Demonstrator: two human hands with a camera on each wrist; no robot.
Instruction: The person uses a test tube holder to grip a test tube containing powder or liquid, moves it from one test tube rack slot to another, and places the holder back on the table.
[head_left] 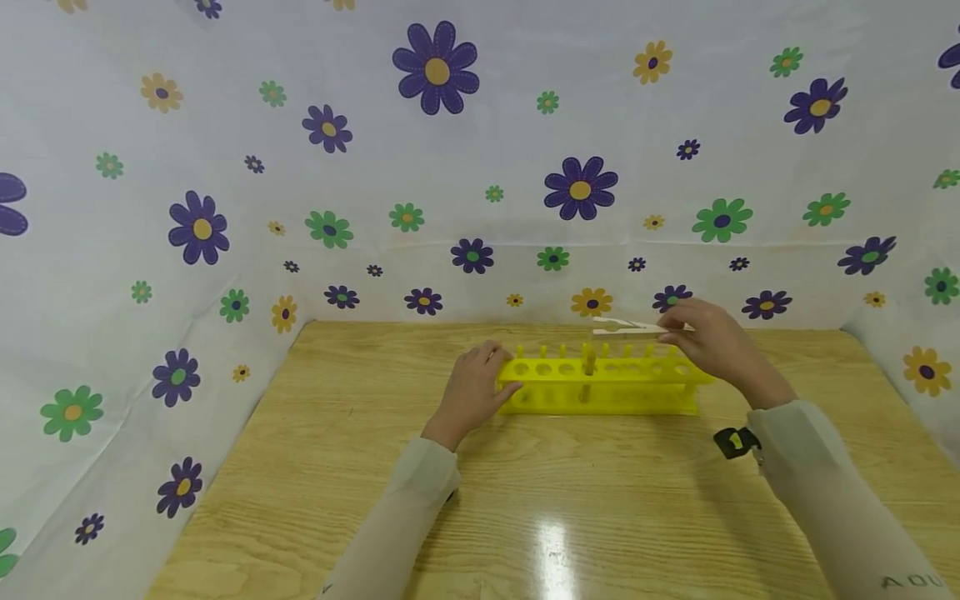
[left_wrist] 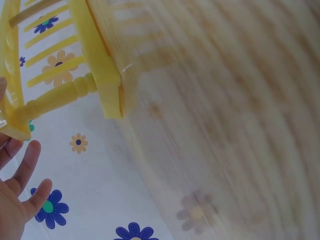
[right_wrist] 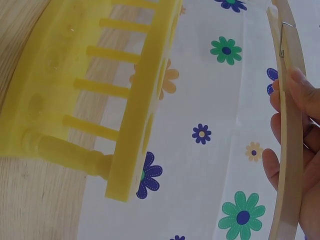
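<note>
A yellow test tube rack (head_left: 637,407) stands lengthwise on the table. My left hand (head_left: 471,382) holds its left end, thumb at the front and fingers over the top. In the left wrist view the other fingers are spread beside the rack's end post (left_wrist: 62,97). One brownish rod or tube (head_left: 588,363) stands upright in a middle hole. My right hand (head_left: 708,340) grips a wooden test tube holder (head_left: 626,327) above the rack's right half, tip toward the left. Its metal spring (right_wrist: 282,42) shows in the right wrist view. Something clear at that view's top edge is cut off.
The wood-grain table (head_left: 375,500) spreads in front of the rack and to both sides. A white flower-patterned sheet (head_left: 495,150) rises behind the table and along its sides. A black strap (head_left: 735,442) hangs at the right wrist.
</note>
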